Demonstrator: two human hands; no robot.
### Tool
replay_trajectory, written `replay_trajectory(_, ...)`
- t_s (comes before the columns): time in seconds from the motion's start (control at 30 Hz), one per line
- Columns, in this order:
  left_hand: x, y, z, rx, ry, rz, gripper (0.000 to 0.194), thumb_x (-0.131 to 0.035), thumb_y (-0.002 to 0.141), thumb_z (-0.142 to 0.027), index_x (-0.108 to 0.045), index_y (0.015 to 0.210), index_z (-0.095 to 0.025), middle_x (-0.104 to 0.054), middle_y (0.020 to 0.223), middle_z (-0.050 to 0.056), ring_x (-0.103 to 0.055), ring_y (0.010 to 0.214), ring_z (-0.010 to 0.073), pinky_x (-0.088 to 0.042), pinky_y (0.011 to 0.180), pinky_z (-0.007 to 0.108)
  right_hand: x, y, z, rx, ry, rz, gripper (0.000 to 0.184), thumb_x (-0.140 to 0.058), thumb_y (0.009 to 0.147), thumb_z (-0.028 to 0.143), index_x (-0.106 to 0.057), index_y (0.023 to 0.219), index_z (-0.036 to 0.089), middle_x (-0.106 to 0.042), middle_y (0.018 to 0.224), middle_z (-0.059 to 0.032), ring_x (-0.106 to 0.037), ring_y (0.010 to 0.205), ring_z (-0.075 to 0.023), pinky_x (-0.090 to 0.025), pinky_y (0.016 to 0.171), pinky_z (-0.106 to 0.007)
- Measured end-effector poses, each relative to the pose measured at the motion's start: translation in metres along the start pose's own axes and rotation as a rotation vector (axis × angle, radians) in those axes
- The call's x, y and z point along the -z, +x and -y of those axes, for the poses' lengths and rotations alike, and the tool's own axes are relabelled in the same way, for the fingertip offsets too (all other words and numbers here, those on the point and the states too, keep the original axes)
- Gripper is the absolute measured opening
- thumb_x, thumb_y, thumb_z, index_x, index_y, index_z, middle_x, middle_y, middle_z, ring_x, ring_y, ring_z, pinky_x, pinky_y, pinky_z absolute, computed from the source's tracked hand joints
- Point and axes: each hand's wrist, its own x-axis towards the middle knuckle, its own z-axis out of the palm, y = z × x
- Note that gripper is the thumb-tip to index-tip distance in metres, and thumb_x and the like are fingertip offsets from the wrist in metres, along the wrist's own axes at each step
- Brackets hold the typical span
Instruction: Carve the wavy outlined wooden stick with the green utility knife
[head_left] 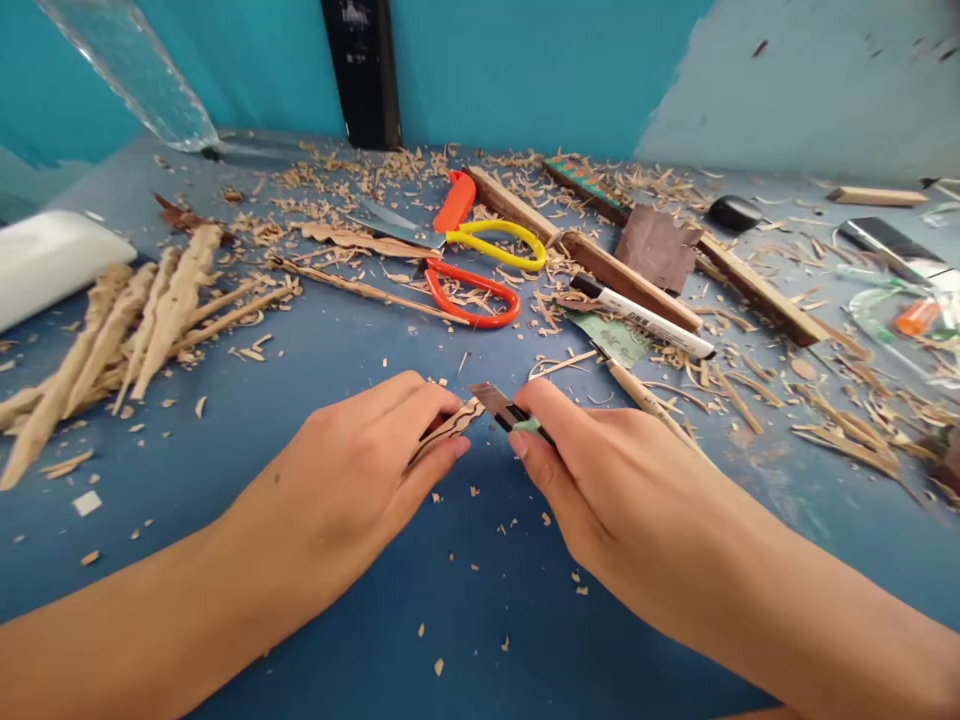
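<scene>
Between thumb and fingers, my left hand (pixel 375 450) pinches a small piece of wood (pixel 448 425) with dark lines drawn along it. My right hand (pixel 600 460) is closed round a utility knife (pixel 529 424) with a green slider. Its metal blade (pixel 491 398) points left and lies at the tip of the wood; whether it cuts in, I cannot tell. Just beyond the hands are scissors with one red loop (pixel 480 318) and one yellow loop (pixel 517 262). A slim pale wooden stick (pixel 645 392) lies behind my right hand, partly hidden.
Carved wooden strips (pixel 169 315) are piled at left near a white object (pixel 52 262). A marker (pixel 652 322), sandpaper (pixel 660 248) and wooden bars (pixel 761 285) lie at right among shavings. A phone (pixel 364 75) leans on the back wall, a clear bottle (pixel 142 75) to its left.
</scene>
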Motion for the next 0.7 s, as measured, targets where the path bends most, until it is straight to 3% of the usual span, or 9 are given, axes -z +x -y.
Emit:
replay_trajectory(0.17, 0.004, -0.024, 0.003, -0.083, 0.127, -0.015, 0.016, -0.054, 0.117, -0.039, -0.063, 0.123, -0.028, -0.068, 0.107, -0.001, -0.070, 0.093, 0.0198, -0.046, 0.080, 0.035, 0.003, 0.002, -0.001, 0.021, -0.067, 0.017, 0.013, -0.043, 0.111, 0.019, -0.044, 0.102, 0.029, -0.055, 0.062, 0.0073, -0.057, 0.043, -0.0205, -0.019, 0.046, -0.036)
replay_trajectory(0.33, 0.001, -0.040, 0.008, -0.099, 0.082, -0.087, 0.011, -0.055, 0.117, -0.027, -0.066, 0.114, -0.028, -0.065, 0.089, -0.006, -0.065, 0.077, 0.0127, -0.043, 0.074, 0.031, 0.005, 0.000, 0.000, 0.092, -0.162, 0.011, 0.014, -0.045, 0.108, 0.015, -0.049, 0.101, 0.027, -0.052, 0.064, 0.0059, -0.051, 0.043, -0.0173, -0.019, 0.046, -0.036)
replay_trajectory(0.47, -0.002, -0.036, 0.008, -0.087, 0.017, -0.107, 0.012, -0.058, 0.115, -0.026, -0.068, 0.110, -0.026, -0.062, 0.083, -0.006, -0.060, 0.071, 0.0111, -0.040, 0.071, 0.029, 0.004, -0.006, -0.002, 0.224, -0.250, 0.000, 0.021, -0.048, 0.096, 0.006, -0.055, 0.091, 0.026, -0.064, 0.079, -0.0034, -0.039, 0.046, -0.0173, -0.013, 0.050, -0.040)
replay_trajectory(0.57, -0.001, -0.033, 0.009, -0.065, 0.031, -0.069, 0.011, -0.058, 0.114, -0.026, -0.065, 0.105, -0.025, -0.059, 0.078, -0.006, -0.059, 0.068, 0.0116, -0.039, 0.068, 0.029, 0.000, -0.009, -0.002, 0.336, -0.324, -0.013, 0.024, -0.047, 0.094, 0.007, -0.057, 0.080, 0.025, -0.069, 0.089, -0.0119, -0.037, 0.049, -0.0189, -0.010, 0.052, -0.043)
replay_trajectory(0.7, 0.001, -0.033, 0.009, -0.058, 0.023, -0.054, 0.009, -0.058, 0.113, -0.026, -0.063, 0.105, -0.027, -0.061, 0.080, -0.006, -0.060, 0.067, 0.0120, -0.039, 0.066, 0.030, -0.006, -0.008, 0.003, 0.204, -0.306, -0.082, 0.020, -0.046, 0.097, 0.012, -0.064, 0.100, 0.022, -0.062, 0.073, -0.0065, -0.032, 0.038, -0.0162, -0.012, 0.043, -0.040)
